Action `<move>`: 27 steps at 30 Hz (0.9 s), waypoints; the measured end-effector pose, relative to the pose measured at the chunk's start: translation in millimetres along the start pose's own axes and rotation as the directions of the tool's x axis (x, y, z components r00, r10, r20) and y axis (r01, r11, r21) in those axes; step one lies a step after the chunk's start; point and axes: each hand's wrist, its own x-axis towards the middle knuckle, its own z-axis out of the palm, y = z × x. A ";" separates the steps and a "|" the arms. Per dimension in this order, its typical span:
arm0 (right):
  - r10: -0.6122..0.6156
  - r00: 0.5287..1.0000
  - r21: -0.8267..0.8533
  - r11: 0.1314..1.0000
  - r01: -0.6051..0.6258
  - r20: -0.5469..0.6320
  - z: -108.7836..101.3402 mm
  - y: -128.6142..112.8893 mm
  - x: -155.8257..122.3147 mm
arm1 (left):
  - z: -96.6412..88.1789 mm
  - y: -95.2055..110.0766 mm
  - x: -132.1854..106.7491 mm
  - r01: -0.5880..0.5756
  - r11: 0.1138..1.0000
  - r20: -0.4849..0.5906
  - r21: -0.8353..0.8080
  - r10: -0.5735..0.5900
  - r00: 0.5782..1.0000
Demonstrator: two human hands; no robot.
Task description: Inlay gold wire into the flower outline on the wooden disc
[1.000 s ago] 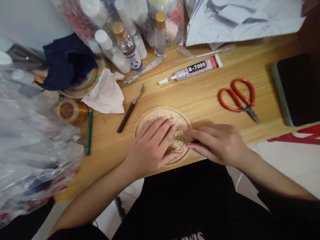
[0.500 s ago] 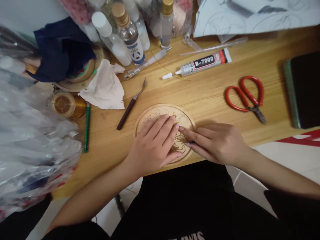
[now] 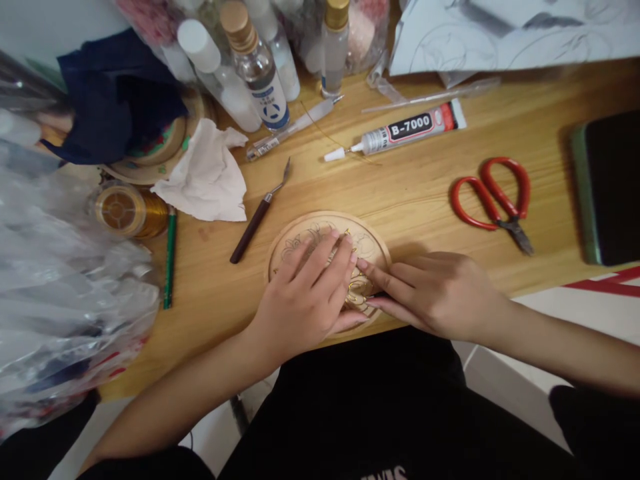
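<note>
A round wooden plate (image 3: 367, 230) with a raised rim and a pencilled floral pattern lies near the table's front edge. Bent gold wire (image 3: 358, 288) follows part of the pattern on its right side. Across the plate rests my left hand (image 3: 303, 297), flat with its fingers stretched out and covering much of the drawing. My right hand (image 3: 440, 293) is at the plate's right rim, its index fingertip against the wire close to my left fingers. The right fingers are closed around something dark and thin, mostly hidden.
Behind the plate lie a dark-handled palette knife (image 3: 257, 220), a B-7000 glue tube (image 3: 400, 130) and a pen (image 3: 295, 128). Red-handled cutters (image 3: 500, 200) and a phone (image 3: 610, 190) are at right. A wire spool (image 3: 127, 210), green pencil (image 3: 170, 260), tissue (image 3: 207, 177) and plastic bags (image 3: 75, 280) stand left.
The view has shifted slightly. Both hands stay on the plate in nearly the same pose, with only a small shift of the right thumb and fingers beside the wire.
</note>
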 end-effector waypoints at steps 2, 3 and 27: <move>-0.004 1.000 0.002 1.000 0.004 -0.021 2.2 1.3 -1.3 | 2.4 -1.2 -1.5 0.036 0.998 -0.028 -0.055 -0.038 0.999; -0.006 0.999 0.004 1.000 0.006 -0.039 3.6 1.8 -2.0 | 3.3 -2.6 -2.3 0.059 0.993 -0.031 -0.102 -0.063 0.998; 0.298 0.935 0.246 0.937 -0.248 -0.194 8.2 5.8 -4.5 | -10.2 0.3 -7.7 0.046 0.996 0.038 -0.079 -0.043 0.998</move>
